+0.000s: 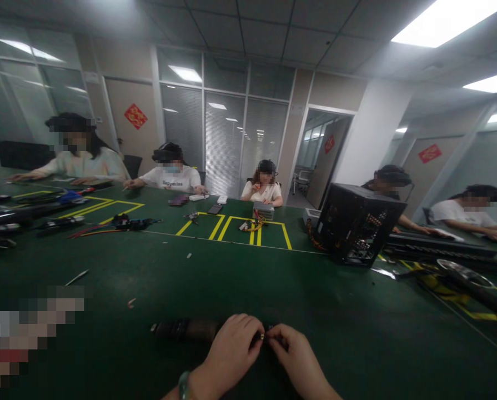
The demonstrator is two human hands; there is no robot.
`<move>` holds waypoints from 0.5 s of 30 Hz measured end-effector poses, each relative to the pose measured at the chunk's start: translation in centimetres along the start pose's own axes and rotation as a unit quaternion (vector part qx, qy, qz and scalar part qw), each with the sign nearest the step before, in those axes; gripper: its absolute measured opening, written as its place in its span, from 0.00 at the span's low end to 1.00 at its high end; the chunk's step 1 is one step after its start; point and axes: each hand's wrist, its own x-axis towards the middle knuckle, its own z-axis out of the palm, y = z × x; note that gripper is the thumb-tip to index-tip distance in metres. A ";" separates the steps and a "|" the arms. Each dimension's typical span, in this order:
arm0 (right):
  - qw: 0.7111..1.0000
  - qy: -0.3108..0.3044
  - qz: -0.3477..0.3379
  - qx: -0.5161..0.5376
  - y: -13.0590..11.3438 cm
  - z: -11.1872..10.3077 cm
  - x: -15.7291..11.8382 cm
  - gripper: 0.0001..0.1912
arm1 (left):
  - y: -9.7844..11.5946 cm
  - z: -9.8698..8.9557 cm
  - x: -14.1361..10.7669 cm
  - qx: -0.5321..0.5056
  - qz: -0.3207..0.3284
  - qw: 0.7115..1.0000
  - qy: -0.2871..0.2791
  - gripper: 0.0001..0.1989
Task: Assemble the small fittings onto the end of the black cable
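Note:
On the dark green table [156, 289] lies a long dark cylindrical tool [198, 330], its left end pointing left. My left hand [235, 347], with a green bangle at the wrist, is closed over the right part of this tool, and a small shiny tip [262, 336] shows at its thumb and finger. Just right of it, my right hand [292, 347] has thumb and fingertips pinched together, close to that tip. What the right fingers hold is too small to make out.
Small scraps [131, 303] and a thin pointed tool [77, 277] lie at the left. A black computer case [359, 225] stands at the back right. Cable bundles [127, 223] lie back left. Several people sit around the table; a pixelated area covers the lower left.

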 end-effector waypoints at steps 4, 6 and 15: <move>1.000 0.001 -0.005 0.001 0.3 0.0 0.1 0.09 | -0.1 0.1 0.0 0.006 -0.003 1.000 -0.002 0.06; 1.000 0.004 -0.013 0.000 0.4 0.0 0.1 0.09 | -0.2 0.2 0.0 0.008 0.001 1.000 0.001 0.06; 1.000 -0.013 -0.008 -0.006 0.1 -0.4 0.1 0.08 | 0.1 -0.1 -0.1 0.003 0.002 1.000 -0.003 0.05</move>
